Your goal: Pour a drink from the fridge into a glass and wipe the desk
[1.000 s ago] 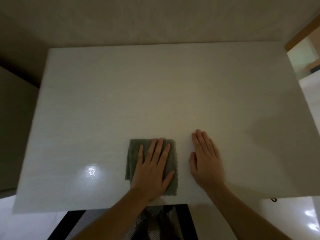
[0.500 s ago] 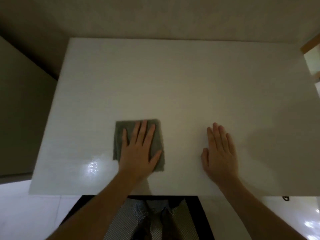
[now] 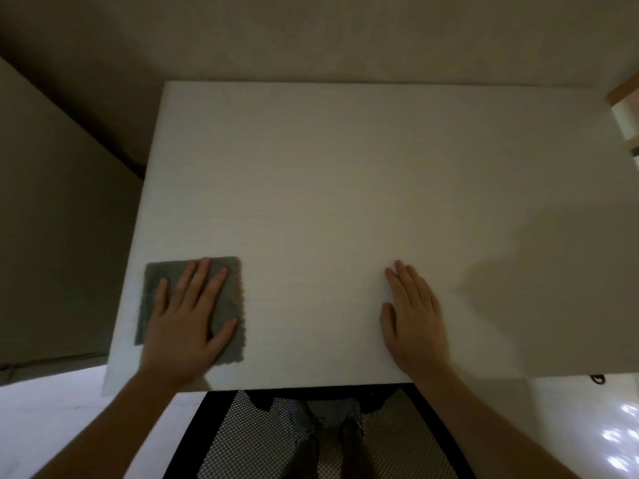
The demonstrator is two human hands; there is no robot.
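Left hand (image 3: 186,319) lies flat, fingers spread, pressing a grey cloth (image 3: 226,307) near the table's (image 3: 345,188) front-left corner; the palm hides much of the cloth. Right hand (image 3: 413,316) rests open and flat on bare tabletop, well apart, gripping nothing. Dim light; table's right side is cut off, and a dark mesh chair (image 3: 262,433) below is hard to make out.

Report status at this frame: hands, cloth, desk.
Left hand flat on grey cloth, near desk's left front corner. Right hand flat on bare desk, empty. No glass or drink in view. Nothing in the way.
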